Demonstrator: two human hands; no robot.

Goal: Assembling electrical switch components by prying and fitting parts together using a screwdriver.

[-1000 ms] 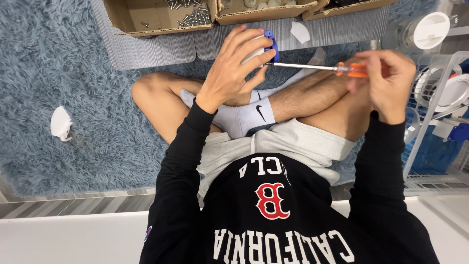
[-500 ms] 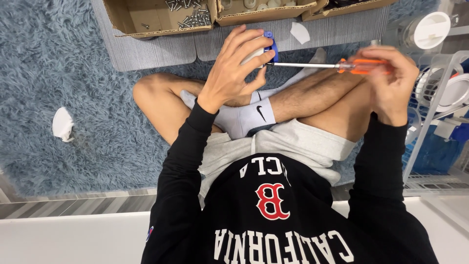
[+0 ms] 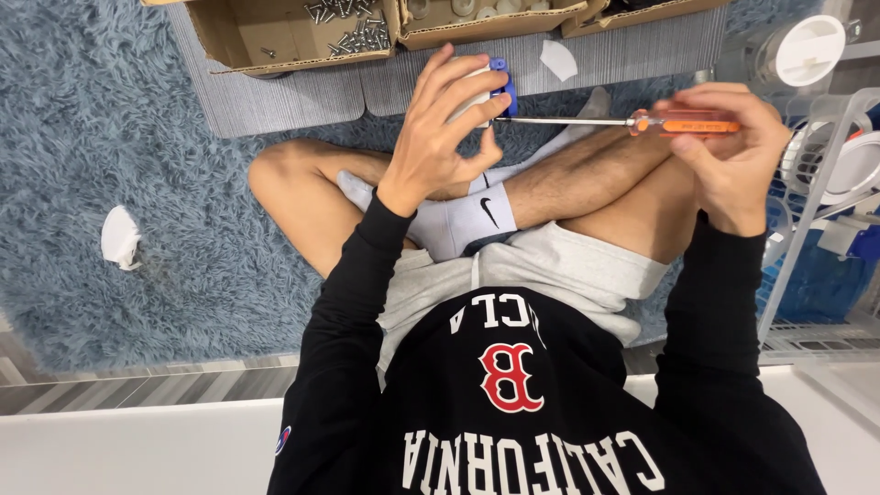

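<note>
Overhead, person seated cross-legged on a shaggy blue rug (image 3: 119, 119). Far rug edge crowded: open cardboard box (image 3: 275, 41) holding loose screws (image 3: 353, 27), a second box (image 3: 477, 23) touching it on the right. Right side hemmed by a white wire rack (image 3: 811, 211). Left stretch of rug open, only a small white scrap (image 3: 119, 236) lying there. Left hand (image 3: 440, 137) raised above the knees, fingers curled tight around a small white and blue part (image 3: 490, 87). Right hand (image 3: 729, 151) closed around the orange handle of a screwdriver (image 3: 632, 121), held level. Shaft tip meets the part just beside the left fingertips. Hands well apart, screwdriver bridging them.
</note>
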